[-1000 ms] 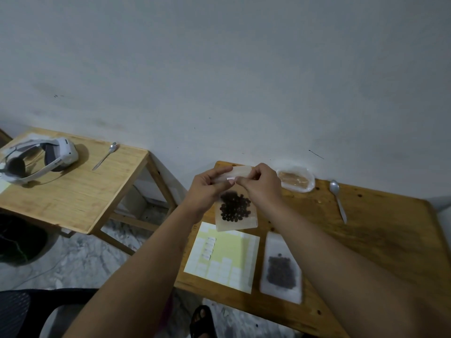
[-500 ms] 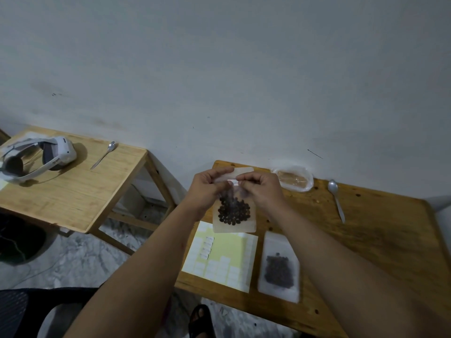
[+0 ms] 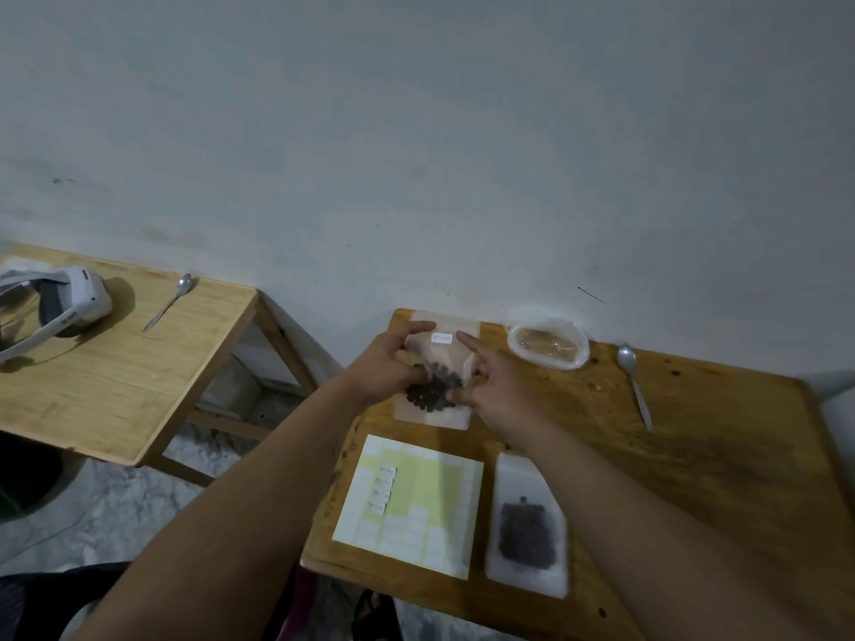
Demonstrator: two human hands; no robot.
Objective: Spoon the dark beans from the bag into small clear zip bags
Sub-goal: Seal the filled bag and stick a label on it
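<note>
A small clear zip bag (image 3: 435,411) holding dark beans lies flat on the wooden table (image 3: 694,455) near its far left corner, with a white label near its top. My left hand (image 3: 386,367) grips the bag's left edge, fingers curled over it. The straight, spread fingers of my right hand (image 3: 497,390) press on its right side. A second zip bag of dark beans (image 3: 527,529) lies flat closer to me. A metal spoon (image 3: 636,386) rests on the table to the right, untouched.
A yellow sheet of white labels (image 3: 407,501) lies left of the second bag. A crumpled clear bag with tan contents (image 3: 548,344) sits by the wall. A separate wooden table (image 3: 115,386) to the left carries a white headset (image 3: 55,303) and another spoon (image 3: 169,300).
The bag was held upright in the air with both hands pinching its top; now it lies flat on the table, and my right hand has opened onto it.
</note>
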